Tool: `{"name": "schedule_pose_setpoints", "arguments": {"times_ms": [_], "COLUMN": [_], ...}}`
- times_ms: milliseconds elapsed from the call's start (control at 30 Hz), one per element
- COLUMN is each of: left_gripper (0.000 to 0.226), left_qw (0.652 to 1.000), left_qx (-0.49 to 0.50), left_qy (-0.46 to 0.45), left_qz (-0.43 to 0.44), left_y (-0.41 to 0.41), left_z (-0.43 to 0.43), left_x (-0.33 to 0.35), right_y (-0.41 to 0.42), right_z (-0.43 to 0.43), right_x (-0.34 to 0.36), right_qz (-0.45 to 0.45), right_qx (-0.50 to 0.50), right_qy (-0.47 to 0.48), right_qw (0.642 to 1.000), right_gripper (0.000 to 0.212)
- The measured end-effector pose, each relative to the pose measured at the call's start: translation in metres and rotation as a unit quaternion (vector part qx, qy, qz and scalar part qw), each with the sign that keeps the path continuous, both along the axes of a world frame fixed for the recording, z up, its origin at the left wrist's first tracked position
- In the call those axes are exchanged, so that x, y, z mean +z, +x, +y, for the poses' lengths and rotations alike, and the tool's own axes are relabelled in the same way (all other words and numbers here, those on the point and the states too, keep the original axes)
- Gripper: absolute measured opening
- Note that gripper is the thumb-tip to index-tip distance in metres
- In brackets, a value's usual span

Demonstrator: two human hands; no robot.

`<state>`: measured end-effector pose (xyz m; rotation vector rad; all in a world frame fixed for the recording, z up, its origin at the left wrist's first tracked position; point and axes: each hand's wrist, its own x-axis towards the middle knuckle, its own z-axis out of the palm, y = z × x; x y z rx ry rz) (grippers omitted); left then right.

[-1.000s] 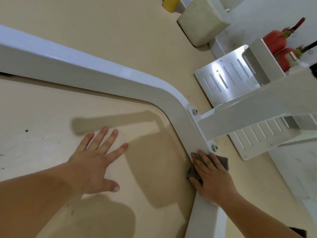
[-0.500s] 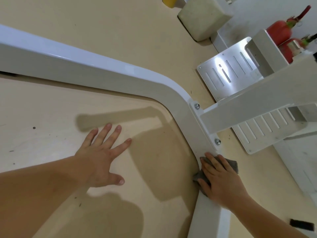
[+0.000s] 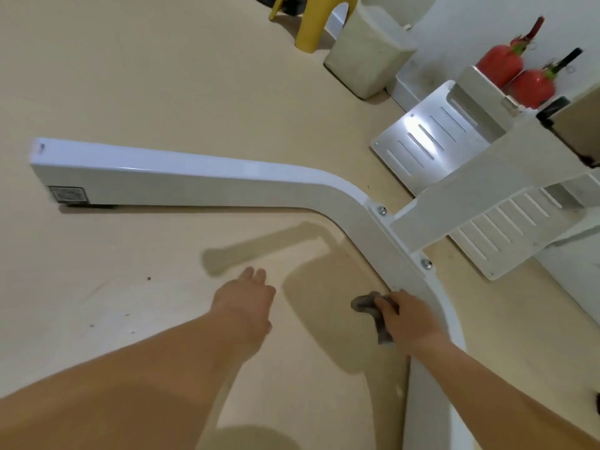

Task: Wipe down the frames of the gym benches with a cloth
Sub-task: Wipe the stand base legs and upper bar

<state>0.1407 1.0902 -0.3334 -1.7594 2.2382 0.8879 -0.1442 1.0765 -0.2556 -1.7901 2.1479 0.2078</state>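
A white bench frame point(image 3: 201, 180) lies low over the floor, running from the left and bending down toward me at the right. My right hand point(image 3: 409, 319) grips a dark grey cloth point(image 3: 368, 305) against the inner side of the frame's bend, just below two bolts. The cloth sticks out to the left of my fingers and hangs below them. My left hand point(image 3: 246, 300) is over the beige floor inside the bend, fingers straight and pointing away from me; I cannot tell whether it touches the floor.
A white crossbar point(image 3: 480, 186) branches right from the bend over slotted metal plates point(image 3: 422, 141). Two red fire extinguishers point(image 3: 519, 73) stand at the far right by the wall. A pale bin point(image 3: 367, 50) and a yellow stool leg point(image 3: 311, 24) sit beyond.
My view has pulled back, showing the frame's left end. My right hand has slid the cloth from the top face to the inner side of the bend. My left hand's fingers drew together.
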Motion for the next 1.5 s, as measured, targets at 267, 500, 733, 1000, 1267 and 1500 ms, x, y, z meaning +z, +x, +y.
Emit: {"name": "schedule_pose_setpoints", "arguments": {"times_ms": [267, 500, 733, 1000, 1267, 1500], "left_gripper": [0.06, 0.066, 0.081, 0.084, 0.039, 0.092], "left_qw": [0.988, 0.979, 0.993, 0.987, 0.965, 0.946], "left_qx": [0.096, 0.049, 0.047, 0.114, 0.243, 0.303], "left_qy": [-0.043, -0.164, -0.068, 0.078, -0.048, -0.108], "left_qz": [0.114, -0.109, -0.082, 0.079, 0.085, 0.04], "left_y": [0.102, 0.227, 0.285, 0.303, 0.309, 0.313], "left_z": [0.0, -0.028, -0.032, -0.044, -0.032, 0.013], "left_x": [0.046, 0.079, 0.072, 0.093, 0.103, 0.049], "right_y": [0.163, 0.241, 0.312, 0.365, 0.392, 0.449], "right_z": [-0.024, -0.027, -0.025, -0.052, -0.089, -0.118], "right_x": [0.033, 0.049, 0.068, 0.105, 0.092, 0.019], "right_qz": [-0.189, -0.236, -0.254, -0.218, -0.138, -0.129], "right_qx": [-0.018, -0.065, -0.086, -0.045, 0.103, 0.386], "right_qy": [-0.019, -0.049, -0.043, -0.031, -0.002, -0.104], "right_qw": [0.982, 0.968, 0.963, 0.974, 0.985, 0.908], "right_gripper": [0.044, 0.046, 0.056, 0.048, 0.036, 0.028]}}
